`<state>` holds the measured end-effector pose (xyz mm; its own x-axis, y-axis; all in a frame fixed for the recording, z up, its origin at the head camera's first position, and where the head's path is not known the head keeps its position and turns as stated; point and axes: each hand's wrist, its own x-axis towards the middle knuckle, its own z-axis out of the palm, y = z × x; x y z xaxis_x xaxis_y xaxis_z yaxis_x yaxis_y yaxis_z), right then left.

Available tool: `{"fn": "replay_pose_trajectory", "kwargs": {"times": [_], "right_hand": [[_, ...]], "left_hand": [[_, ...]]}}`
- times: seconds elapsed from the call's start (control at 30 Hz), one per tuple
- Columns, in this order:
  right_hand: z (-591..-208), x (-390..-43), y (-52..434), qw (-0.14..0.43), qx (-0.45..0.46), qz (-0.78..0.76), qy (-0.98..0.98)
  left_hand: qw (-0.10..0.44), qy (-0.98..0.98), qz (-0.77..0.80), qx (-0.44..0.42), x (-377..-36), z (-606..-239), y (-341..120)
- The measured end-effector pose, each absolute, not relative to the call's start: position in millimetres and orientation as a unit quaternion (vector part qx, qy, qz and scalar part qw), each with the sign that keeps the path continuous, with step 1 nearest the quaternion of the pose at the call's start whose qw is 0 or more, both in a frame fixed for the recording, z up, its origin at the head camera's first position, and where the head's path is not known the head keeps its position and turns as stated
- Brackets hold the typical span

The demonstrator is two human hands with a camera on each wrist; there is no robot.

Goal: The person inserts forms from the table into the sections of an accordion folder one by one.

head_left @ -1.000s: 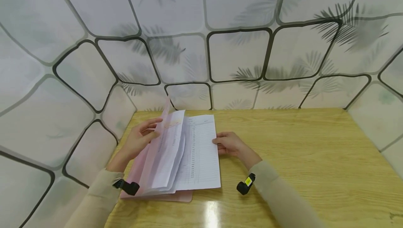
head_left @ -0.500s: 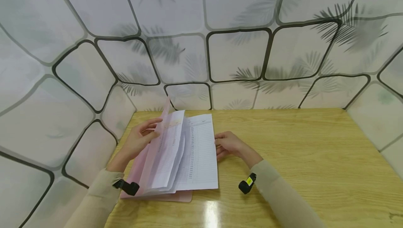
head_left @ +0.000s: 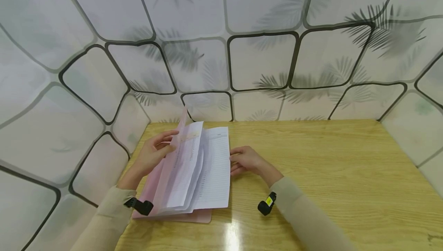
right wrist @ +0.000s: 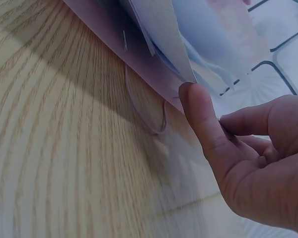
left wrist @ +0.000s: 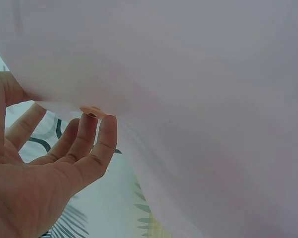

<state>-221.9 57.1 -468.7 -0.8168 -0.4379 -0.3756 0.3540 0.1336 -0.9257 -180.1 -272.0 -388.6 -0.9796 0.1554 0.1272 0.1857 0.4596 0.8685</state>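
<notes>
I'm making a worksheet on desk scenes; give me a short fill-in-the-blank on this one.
1. The pink plastic folder lies on a ___ table.
2. The left hand holds up the folder's translucent ___ cover.
3. The right hand touches the ___ edge of the white printed sheet.

Missing words: wooden; pink; right

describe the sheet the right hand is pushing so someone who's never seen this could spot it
On the wooden table, near its left corner, lies an open pink folder of papers. The sheet is the rightmost printed page, its outer edge lifted by the right hand. Unlike the curled pages beside it, it is nearly flat.
</notes>
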Motion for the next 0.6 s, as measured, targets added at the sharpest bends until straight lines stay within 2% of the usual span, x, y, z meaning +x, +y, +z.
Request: {"fn": "replay_pose_trajectory", "kwargs": {"times": [0.6], "right_hand": [[-460, -217, 33, 0.282, -0.054, -0.657, 0.697]], "left_hand": [[0.009, -0.856, -0.508, -0.094, -180, -387, -273]]}}
